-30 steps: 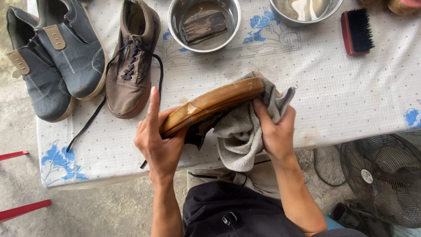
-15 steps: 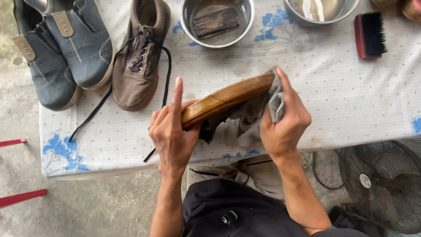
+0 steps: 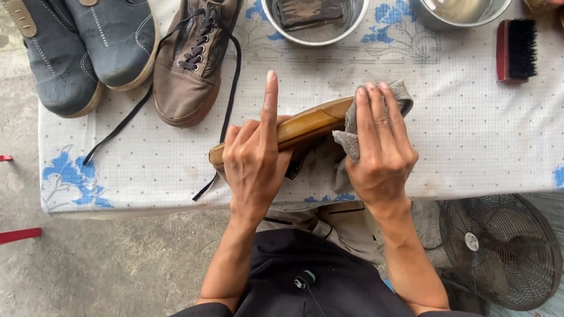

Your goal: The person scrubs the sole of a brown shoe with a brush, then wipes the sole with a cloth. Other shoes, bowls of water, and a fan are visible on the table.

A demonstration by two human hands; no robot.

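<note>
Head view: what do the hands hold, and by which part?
The left hand grips a shoe turned sole up, around its toe end, index finger raised. The right hand presses a grey cloth over its heel end.

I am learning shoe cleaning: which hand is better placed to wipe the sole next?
Probably the right hand: it already presses the grey cloth on the sole, while the left hand grips the shoe.

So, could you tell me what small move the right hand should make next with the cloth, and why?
Probably slide the cloth along the sole toward the left hand. The right hand presses the cloth over one end only, the left hand grips the shoe with the sole turned up, and the bare stretch between the hands looks unwiped.
</note>
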